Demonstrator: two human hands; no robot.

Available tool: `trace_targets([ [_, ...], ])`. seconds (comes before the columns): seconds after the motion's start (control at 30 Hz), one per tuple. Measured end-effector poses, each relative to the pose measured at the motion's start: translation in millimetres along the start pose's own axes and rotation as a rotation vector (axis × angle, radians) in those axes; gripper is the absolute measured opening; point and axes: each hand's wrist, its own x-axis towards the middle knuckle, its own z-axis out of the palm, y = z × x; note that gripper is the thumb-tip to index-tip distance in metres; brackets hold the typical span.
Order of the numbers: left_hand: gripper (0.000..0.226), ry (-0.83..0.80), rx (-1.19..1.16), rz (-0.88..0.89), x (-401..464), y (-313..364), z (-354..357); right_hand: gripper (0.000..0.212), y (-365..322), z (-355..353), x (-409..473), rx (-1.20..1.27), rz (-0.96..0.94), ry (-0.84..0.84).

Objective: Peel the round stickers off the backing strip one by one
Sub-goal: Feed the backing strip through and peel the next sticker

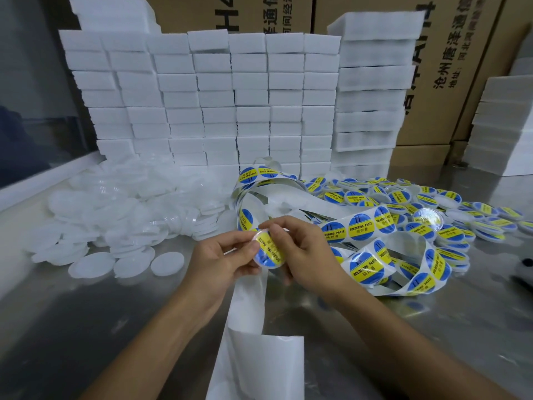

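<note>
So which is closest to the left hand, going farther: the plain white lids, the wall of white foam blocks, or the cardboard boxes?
From the left hand:
1. Plain white lids, heaped just left of it on the table.
2. White foam blocks, stacked behind the lids.
3. Cardboard boxes, at the very back.

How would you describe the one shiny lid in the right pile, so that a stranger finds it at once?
Start at the white foam stack at the back, then go down and right to the labelled lids on the table. On top of that pile lies one shiny lid. It alone shows a glossy reflecting face; its neighbours show blue-and-yellow stickers.
</note>
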Motion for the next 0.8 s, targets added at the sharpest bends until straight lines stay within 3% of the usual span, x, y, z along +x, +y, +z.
trace_targets([
  [0.13,0.009,0.093,0.019,0.016,2,0,-7,0.032,3,6,-3,0.007,0.068,-0.124],
  [0.3,0.014,0.123,0.011,0.007,3,2,-9,0.060,10,3,-4,-0.524,-0.280,-0.019],
  [0.47,0.030,0.098,0.092,0.045,1,1,-5,0.043,5,-5,1,-0.528,-0.325,0.035],
  [0.6,0.014,0.224,0.675,0.268,5,-14,-8,0.032,-2,-42,19,-0.578,-0.183,0.208],
  [0.67,0.035,0.197,0.838,0.291,6,-24,-12,0.028,-3,-67,34,-0.607,-0.114,0.308],
  [0.73,0.047,0.144,0.859,0.248,7,-29,-14,0.025,-1,-92,53,-0.645,-0.068,0.396],
  [0.8,0.045,0.107,0.792,0.201,7,-31,-15,0.026,6,-116,75,-0.749,0.017,0.427],
])
